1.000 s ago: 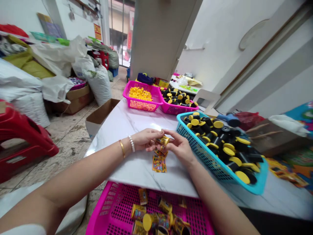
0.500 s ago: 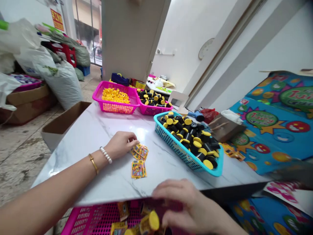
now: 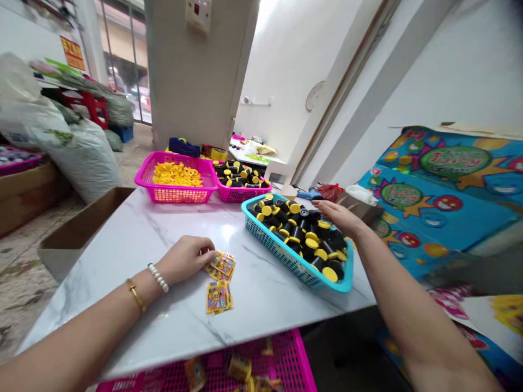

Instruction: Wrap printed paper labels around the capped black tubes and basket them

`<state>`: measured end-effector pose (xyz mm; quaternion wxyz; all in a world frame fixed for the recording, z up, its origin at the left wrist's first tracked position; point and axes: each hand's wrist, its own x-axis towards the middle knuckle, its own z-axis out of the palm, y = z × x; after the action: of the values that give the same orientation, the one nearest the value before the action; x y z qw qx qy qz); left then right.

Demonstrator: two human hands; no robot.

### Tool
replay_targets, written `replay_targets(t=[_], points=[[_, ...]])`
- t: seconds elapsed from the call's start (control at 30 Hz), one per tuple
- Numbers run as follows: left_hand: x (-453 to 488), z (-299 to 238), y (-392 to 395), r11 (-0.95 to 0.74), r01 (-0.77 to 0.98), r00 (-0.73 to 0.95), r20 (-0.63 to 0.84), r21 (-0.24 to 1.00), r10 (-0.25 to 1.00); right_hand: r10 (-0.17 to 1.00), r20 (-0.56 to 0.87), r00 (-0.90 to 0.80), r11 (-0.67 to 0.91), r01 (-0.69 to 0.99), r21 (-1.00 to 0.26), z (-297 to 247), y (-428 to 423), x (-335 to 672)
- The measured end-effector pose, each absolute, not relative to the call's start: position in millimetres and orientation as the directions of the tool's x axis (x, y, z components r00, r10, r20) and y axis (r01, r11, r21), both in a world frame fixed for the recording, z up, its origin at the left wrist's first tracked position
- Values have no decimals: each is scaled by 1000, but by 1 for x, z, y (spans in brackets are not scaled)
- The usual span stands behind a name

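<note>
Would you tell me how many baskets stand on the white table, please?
3: the blue basket by the right hand, a far pink basket holding yellow pieces, and another pink basket beside it, holding black-and-yellow pieces. None seems hidden there.

Looks like a small workshop: black-and-yellow pieces (image 3: 311,243) heaped in a turquoise basket (image 3: 281,255) by the right hand (image 3: 340,216), stuffed sacks (image 3: 87,163) beyond the left hand (image 3: 190,258).
</note>
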<state>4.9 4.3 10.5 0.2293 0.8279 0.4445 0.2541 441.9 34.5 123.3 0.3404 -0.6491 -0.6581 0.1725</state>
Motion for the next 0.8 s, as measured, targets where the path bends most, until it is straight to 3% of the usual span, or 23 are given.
replay_targets(t=[0.07, 0.13, 0.27, 0.4, 0.5, 0.6, 0.8], points=[[5, 10, 4, -506, 621, 492, 205, 599, 846, 982, 188, -19, 134, 773, -621, 118, 32, 432], [6, 9, 5, -514, 622, 505, 199, 590, 840, 976, 197, -93, 180, 853, -490, 114, 26, 419], [6, 8, 4, -543, 623, 519, 221, 563, 826, 862, 501, -74, 172, 973, -152, 97, 14, 399], [5, 8, 5, -556, 625, 515, 247, 548, 821, 730, 669, -137, 176, 984, 9, 81, 8, 389], [5, 8, 6, -559, 619, 514, 254, 551, 820, 713, 684, -155, 191, 981, 23, 81, 11, 390], [4, 10, 6, -560, 623, 506, 265, 546, 821, 725, 673, -144, 235, 971, -45, 87, 14, 392], [4, 10, 7, -554, 637, 497, 264, 537, 827, 683, 726, 75, 134, 965, -225, 88, 14, 395]])
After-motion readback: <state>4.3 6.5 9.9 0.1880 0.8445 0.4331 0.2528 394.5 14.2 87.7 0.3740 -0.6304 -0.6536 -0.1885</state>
